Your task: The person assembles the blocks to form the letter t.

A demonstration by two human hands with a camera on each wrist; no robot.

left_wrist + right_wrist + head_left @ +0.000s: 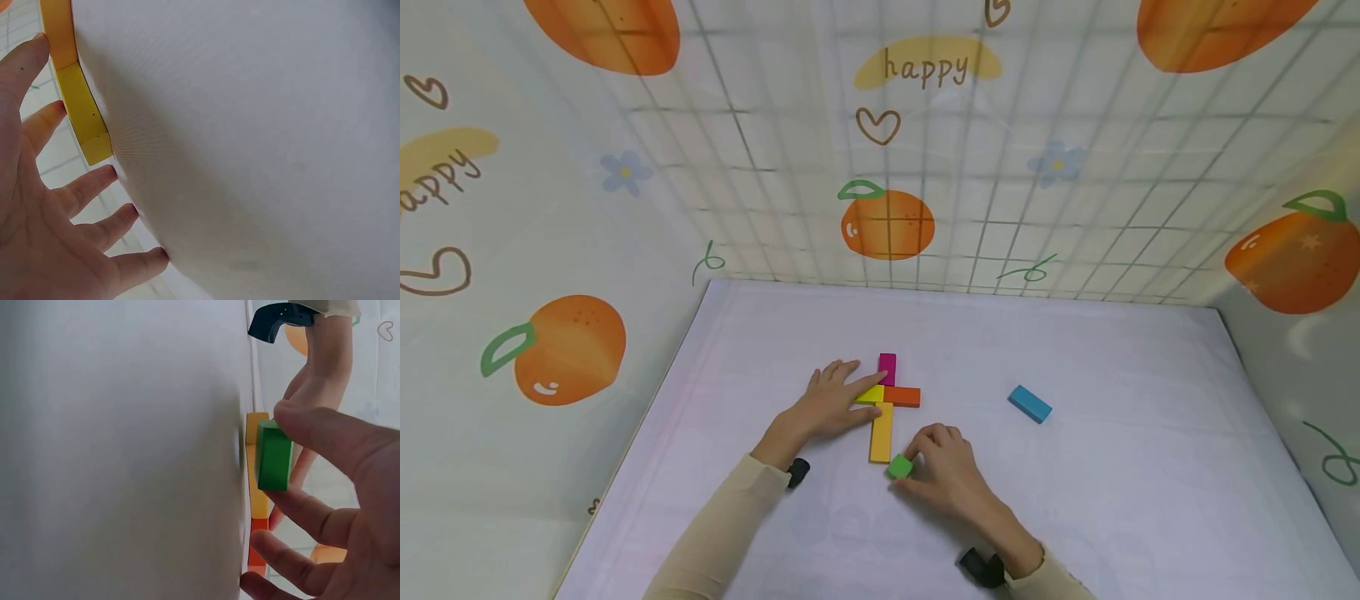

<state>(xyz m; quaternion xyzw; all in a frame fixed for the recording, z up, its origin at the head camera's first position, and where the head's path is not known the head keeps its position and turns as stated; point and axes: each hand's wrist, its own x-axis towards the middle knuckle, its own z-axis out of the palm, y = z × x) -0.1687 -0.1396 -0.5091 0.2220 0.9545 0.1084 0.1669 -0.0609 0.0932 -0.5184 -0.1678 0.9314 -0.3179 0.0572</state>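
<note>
My right hand [951, 473] pinches a green block [899, 467] between thumb and fingers. The right wrist view shows the green block [274, 459] slightly off the table surface. It is just right of the lower end of a long amber block [882, 437]. My left hand [827, 406] lies spread with straight fingers, its thumb touching the amber block's upper end. Its index finger reaches over a yellow block [871, 395] to the foot of a magenta block [887, 363]. An orange block [906, 397] extends right from the yellow one, and together these blocks form a cross shape.
A blue block [1030, 404] lies alone at an angle on the right of the white table [1135, 467]. Printed cloth walls [790, 167] with oranges rise behind and at both sides. A dark strap piece [982, 568] is at the right wrist.
</note>
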